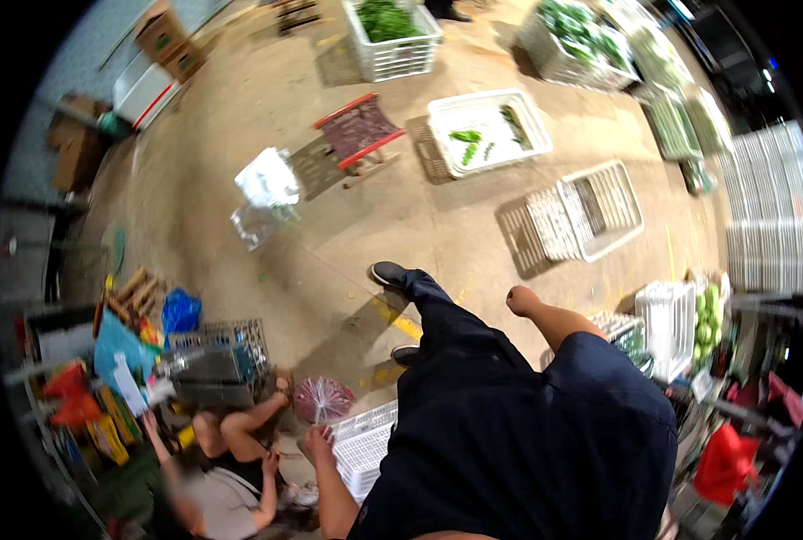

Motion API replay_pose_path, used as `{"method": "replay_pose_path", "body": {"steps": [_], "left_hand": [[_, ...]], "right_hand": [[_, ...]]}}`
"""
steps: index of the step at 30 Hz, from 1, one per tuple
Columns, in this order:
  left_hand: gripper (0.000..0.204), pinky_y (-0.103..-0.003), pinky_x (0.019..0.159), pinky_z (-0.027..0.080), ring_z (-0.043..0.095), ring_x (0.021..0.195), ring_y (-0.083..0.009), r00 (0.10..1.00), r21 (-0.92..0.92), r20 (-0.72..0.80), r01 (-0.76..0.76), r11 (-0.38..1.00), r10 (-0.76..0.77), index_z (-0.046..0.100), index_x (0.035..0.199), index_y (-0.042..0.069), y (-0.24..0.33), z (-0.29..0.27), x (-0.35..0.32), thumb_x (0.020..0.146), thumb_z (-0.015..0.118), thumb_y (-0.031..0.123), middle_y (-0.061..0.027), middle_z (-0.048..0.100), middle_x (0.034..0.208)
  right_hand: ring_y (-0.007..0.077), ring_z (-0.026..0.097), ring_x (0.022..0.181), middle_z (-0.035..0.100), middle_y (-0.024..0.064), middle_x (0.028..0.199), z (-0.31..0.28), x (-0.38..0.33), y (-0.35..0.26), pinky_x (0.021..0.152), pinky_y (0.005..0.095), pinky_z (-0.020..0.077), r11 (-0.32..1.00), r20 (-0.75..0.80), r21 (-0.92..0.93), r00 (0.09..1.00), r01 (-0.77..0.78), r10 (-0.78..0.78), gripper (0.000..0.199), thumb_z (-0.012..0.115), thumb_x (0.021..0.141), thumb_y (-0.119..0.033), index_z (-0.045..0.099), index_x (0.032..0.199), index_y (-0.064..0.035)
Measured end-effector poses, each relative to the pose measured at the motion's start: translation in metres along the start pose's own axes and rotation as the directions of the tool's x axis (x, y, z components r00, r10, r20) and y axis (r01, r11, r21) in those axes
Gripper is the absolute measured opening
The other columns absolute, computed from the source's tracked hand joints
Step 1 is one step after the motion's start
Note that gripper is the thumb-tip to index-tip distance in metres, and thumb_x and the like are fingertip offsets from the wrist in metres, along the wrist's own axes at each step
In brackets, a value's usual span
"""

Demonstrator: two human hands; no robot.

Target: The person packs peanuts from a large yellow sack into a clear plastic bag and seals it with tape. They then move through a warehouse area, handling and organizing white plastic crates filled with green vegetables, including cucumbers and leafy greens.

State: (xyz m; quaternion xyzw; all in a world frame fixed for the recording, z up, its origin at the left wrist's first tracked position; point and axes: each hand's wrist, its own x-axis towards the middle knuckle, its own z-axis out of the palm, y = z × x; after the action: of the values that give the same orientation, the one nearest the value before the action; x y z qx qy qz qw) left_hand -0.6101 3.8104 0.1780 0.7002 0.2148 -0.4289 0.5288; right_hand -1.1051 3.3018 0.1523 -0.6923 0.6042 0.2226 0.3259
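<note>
My right hand (521, 301) hangs over the floor to the right of my legs, its fingers curled in with nothing showing in them. At my left side my left hand (319, 444) has loosely bent, slightly parted fingers and no object visible in it. A white plastic crate (365, 437) stands right beside that hand; whether they touch I cannot tell. Just beyond the left hand is a clear plastic bag of red contents (323, 400). My dark shoe (387, 274) is set forward on the floor, with the other farther back.
A seated person (226, 450) is close on my left. Ahead stand a folding stool (359, 131), a shallow white crate with green vegetables (439, 112), and an upright white crate (631, 193). A plastic bag (266, 180) lies left. Stacked white crates (766, 207) line the right.
</note>
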Motion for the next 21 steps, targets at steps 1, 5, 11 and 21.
{"method": "replay_pose_path", "body": {"steps": [1,5,11,21], "left_hand": [[0.016,-0.028,0.052,0.045,0.06,0.067,-0.0195,0.998,0.018,0.063,0.011,1.0,-0.012,0.052,0.105,0.004,0.021,0.007,0.013,0.092,0.053,0.013,-0.0088,0.061,0.087],[0.015,-0.025,0.048,0.041,0.055,0.06,-0.0126,0.991,0.252,-0.127,-0.002,0.968,0.035,0.053,0.102,0.004,0.082,0.085,-0.004,0.09,0.057,0.011,-0.0045,0.059,0.08],[0.032,-0.026,0.053,0.045,0.058,0.067,-0.0136,0.986,0.285,0.164,-0.016,0.958,-0.032,0.051,0.118,0.006,0.036,0.183,-0.03,0.09,0.061,0.019,-0.0065,0.064,0.09],[0.035,-0.035,0.07,0.053,0.067,0.088,-0.0241,0.89,0.796,-0.045,0.307,0.522,-0.454,0.051,0.123,0.006,-0.061,0.344,-0.145,0.094,0.057,0.025,-0.0095,0.065,0.108]], "right_hand": [[0.0345,0.065,0.09,0.068,0.0203,0.094,0.019,-0.019,0.03,0.082,0.0435,0.0514,0.997,-0.009,0.061,0.998,-0.055,0.056,0.028,0.057,0.076,-0.022,0.072,0.09,-0.0033],[0.0352,0.065,0.09,0.069,0.0198,0.094,0.063,-0.079,0.087,0.082,0.0423,0.0515,0.989,0.093,0.132,0.994,-0.068,0.056,0.028,0.058,0.076,-0.023,0.073,0.09,-0.0048],[0.0347,0.065,0.09,0.069,0.0193,0.093,0.056,-0.053,0.165,0.082,0.0425,0.0516,0.959,0.121,0.22,0.981,-0.178,0.155,0.028,0.059,0.076,-0.025,0.072,0.09,-0.0048],[0.0375,0.061,0.102,0.063,0.0223,0.109,-0.064,0.149,0.322,0.089,0.0442,0.0488,0.872,-0.176,0.313,0.88,-0.375,0.442,0.041,0.065,0.078,-0.026,0.061,0.114,-0.0063]]}}
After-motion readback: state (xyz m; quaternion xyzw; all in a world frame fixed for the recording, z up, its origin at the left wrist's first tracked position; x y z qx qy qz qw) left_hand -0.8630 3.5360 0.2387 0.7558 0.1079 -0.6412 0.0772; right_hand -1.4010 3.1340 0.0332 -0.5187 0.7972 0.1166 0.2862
